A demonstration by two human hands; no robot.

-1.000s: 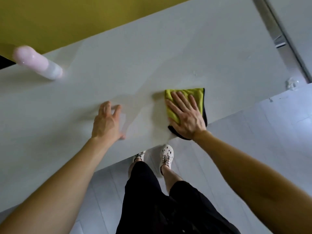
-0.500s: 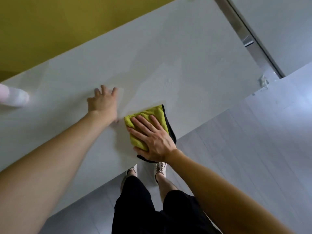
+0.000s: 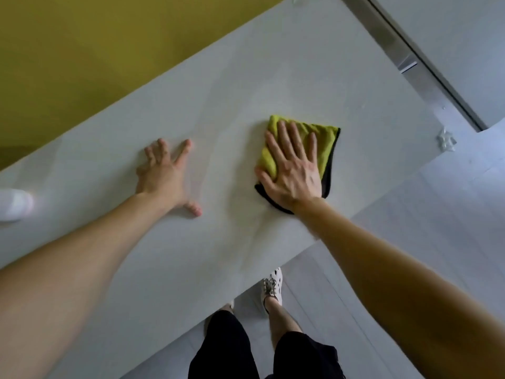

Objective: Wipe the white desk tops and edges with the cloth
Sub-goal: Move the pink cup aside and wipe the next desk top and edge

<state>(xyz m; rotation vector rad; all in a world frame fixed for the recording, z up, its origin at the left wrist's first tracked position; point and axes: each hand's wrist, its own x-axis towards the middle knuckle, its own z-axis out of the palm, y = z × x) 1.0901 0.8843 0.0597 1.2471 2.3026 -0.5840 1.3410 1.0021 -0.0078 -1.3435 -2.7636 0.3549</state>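
We find the right hand laid flat, fingers straight and spread, pressing on the folded yellow cloth with black edging. The cloth lies on the white desk, near the edge closest to the person. The left hand rests on the bare desk, apart from the cloth, fingers spread, holding nothing. A blurred white object sits at the left margin.

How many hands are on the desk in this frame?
2. The left hand lies spread on the bare white desk, left of the yellow cloth. The right hand presses flat on that cloth, near the desk's front edge.
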